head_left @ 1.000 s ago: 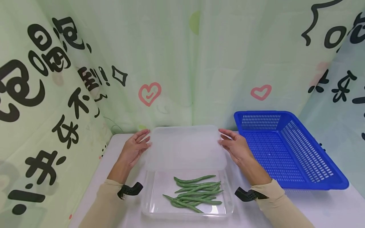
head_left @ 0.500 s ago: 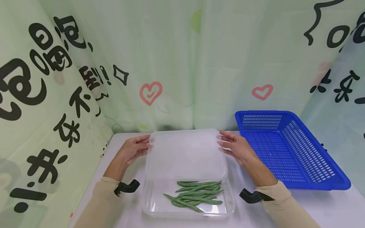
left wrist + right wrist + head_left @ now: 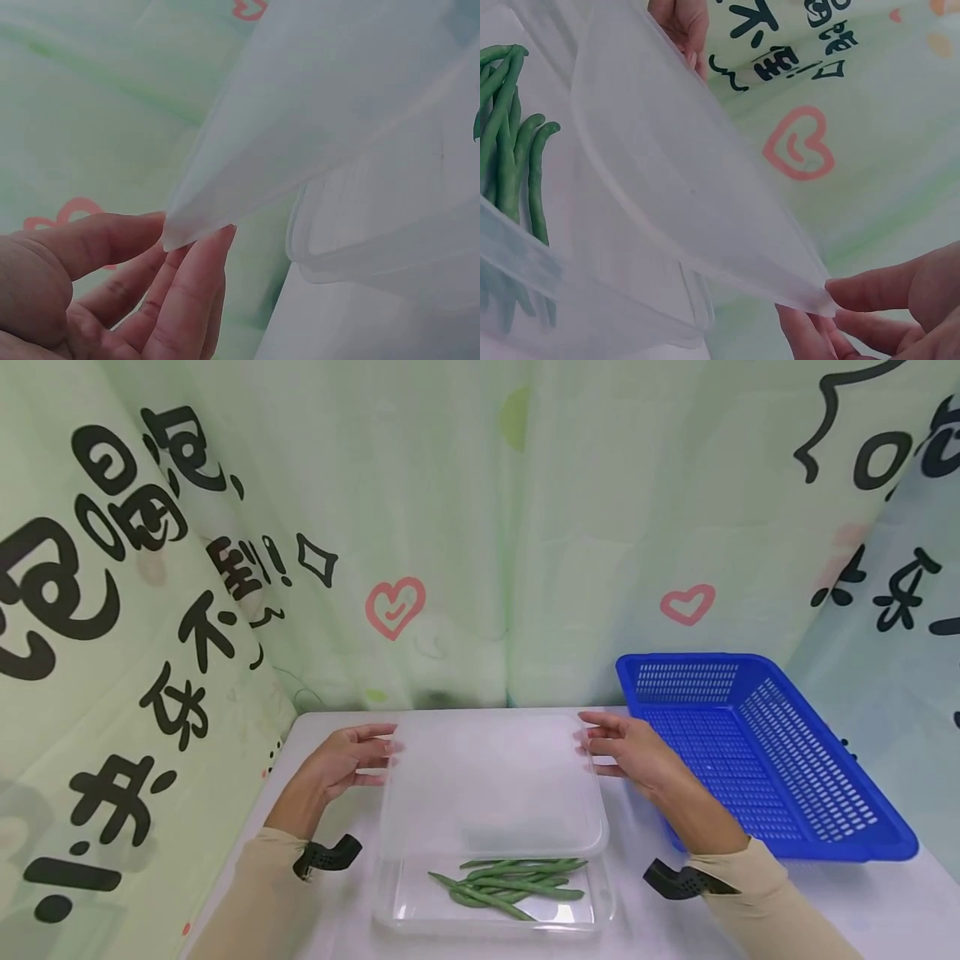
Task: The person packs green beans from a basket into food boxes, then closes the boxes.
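A frosted plastic lid (image 3: 495,785) is held tilted over a clear plastic container (image 3: 397,910). Several green beans (image 3: 517,889) lie inside the container; the lid covers its far part in the head view. My left hand (image 3: 347,760) pinches the lid's left edge; in the left wrist view the thumb (image 3: 112,236) is on one side of a lid corner and the fingertips are on the other. On the opposite edge, my right hand (image 3: 626,750) pinches the lid between thumb and fingers, as the right wrist view shows at the corner (image 3: 829,300).
A blue perforated plastic basket (image 3: 757,760) stands on the right of the white-covered table (image 3: 337,910). Behind and beside the table hangs a pale green curtain (image 3: 465,527) with black lettering and pink hearts.
Both hands have brought the lid nearer and lower over the container, its near edge moving toward the person and covering more of the beans. The basket and container have stayed in place.
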Motion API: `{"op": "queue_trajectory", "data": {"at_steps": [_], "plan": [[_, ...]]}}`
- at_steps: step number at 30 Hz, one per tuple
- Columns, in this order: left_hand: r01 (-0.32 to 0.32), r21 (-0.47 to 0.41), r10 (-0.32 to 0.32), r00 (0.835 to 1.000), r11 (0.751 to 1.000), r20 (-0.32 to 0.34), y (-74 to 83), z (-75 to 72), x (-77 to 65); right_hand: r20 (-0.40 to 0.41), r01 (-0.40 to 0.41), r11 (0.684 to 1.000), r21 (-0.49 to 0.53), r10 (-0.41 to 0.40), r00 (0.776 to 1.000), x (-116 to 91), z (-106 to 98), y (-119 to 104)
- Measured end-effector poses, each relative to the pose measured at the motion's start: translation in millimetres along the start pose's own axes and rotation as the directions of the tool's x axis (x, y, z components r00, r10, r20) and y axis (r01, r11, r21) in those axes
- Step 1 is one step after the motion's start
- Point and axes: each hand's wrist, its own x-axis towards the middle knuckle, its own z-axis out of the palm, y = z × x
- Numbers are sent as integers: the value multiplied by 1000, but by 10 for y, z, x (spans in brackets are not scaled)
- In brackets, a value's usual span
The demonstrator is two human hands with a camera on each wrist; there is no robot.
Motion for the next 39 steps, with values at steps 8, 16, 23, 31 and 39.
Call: {"op": "queue_trajectory", "data": {"at_steps": [8, 16, 23, 31, 39], "plan": [[20, 46, -21, 1000, 999, 17, -37, -7, -48, 41, -35, 998, -58, 37, 998, -58, -14, 36], [48, 61, -50, 999, 997, 20, -91, -9, -108, 78, -62, 995, -80, 68, 995, -112, 21, 94], [74, 55, -75, 997, 996, 24, -201, 37, -163, 89, -75, 992, -100, 84, 993, -179, 46, 152], [101, 71, -101, 995, 992, -7, -293, 90, -196, 121, -58, 992, -111, 71, 990, -219, 61, 211], [99, 86, -99, 995, 991, -3, -330, 119, -222, 102, -54, 985, -162, 71, 992, -237, 78, 224]]}}
